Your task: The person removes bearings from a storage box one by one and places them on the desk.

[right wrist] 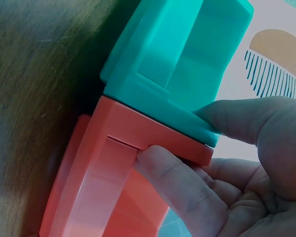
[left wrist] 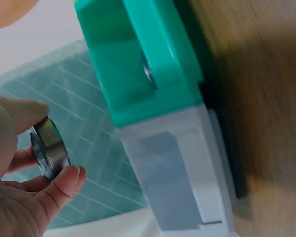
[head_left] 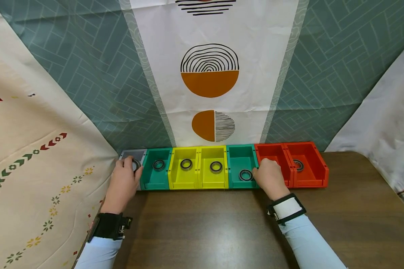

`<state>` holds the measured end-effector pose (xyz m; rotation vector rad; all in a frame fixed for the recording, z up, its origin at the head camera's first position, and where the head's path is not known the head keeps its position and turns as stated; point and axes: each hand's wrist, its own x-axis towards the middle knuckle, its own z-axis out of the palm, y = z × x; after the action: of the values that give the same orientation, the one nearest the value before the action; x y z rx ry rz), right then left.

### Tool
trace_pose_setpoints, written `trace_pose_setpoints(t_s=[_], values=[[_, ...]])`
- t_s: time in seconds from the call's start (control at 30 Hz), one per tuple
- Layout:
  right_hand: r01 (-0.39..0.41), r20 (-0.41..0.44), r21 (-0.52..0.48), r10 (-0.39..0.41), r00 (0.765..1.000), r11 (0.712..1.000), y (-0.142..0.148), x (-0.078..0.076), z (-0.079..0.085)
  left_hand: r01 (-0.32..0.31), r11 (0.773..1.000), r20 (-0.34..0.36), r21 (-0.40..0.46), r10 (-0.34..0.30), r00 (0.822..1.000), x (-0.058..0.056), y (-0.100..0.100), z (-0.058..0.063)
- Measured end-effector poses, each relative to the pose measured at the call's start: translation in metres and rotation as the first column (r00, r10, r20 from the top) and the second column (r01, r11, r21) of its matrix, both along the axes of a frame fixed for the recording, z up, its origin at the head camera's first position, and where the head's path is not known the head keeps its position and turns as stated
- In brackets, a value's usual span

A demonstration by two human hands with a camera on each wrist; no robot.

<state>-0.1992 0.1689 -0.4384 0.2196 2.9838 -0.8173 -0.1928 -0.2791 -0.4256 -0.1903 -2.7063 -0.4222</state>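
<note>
In the head view my left hand (head_left: pixel 122 185) is over the grey bin (head_left: pixel 130 153) at the row's left end. Its thumb and fingers pinch a ball bearing (left wrist: pixel 53 148), held tilted up off the bin in the left wrist view. My right hand (head_left: pixel 272 179) grips the adjoining side walls of the right-hand green bin (right wrist: pixel 187 116) and a red bin (right wrist: pixel 138 121). The thumb lies on the green side and the fingers on the red side. Another bearing (head_left: pixel 245 170) lies in that green bin, beside the right hand. That hand partly covers the red bin's inside.
More bearings lie in the left green bin (head_left: pixel 146 177), the two yellow bins (head_left: pixel 176 183) (head_left: pixel 207 183) and the far-right red bin (head_left: pixel 314 172). The bins stand side by side on the brown wooden table (head_left: pixel 205 228), against a patterned cloth (head_left: pixel 208 127).
</note>
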Motion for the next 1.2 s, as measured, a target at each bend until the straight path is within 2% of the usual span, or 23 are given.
trace_pose_setpoints(t_s=[0.13,0.3,0.57,0.77,1.03,1.2], values=[[0.001,0.001,-0.001,-0.001,1.000,1.000,0.000,0.000,0.000,0.051,0.999,-0.053,0.001,-0.051,0.997,0.010,0.012,0.004],[-0.002,-0.011,-0.004,0.002,1.000,1.000,0.000,0.000,0.000,0.078,0.997,-0.048,0.005,-0.077,0.996,0.021,0.023,0.005],[-0.010,-0.029,0.000,0.010,1.000,1.000,0.001,0.000,-0.002,0.090,0.995,0.012,0.052,-0.090,0.996,0.037,0.032,-0.005],[-0.012,-0.058,0.029,0.014,0.998,1.000,0.001,-0.001,-0.003,0.099,0.995,0.075,0.032,-0.101,0.992,0.047,0.036,-0.017],[-0.009,-0.061,0.030,0.011,0.998,0.999,0.001,0.000,-0.003,0.128,0.992,0.171,0.013,-0.129,0.977,0.053,0.037,-0.034],[-0.004,-0.050,0.021,0.005,0.999,1.000,0.000,0.000,-0.003,0.124,0.992,0.254,0.009,-0.122,0.959,0.055,0.040,-0.038]])
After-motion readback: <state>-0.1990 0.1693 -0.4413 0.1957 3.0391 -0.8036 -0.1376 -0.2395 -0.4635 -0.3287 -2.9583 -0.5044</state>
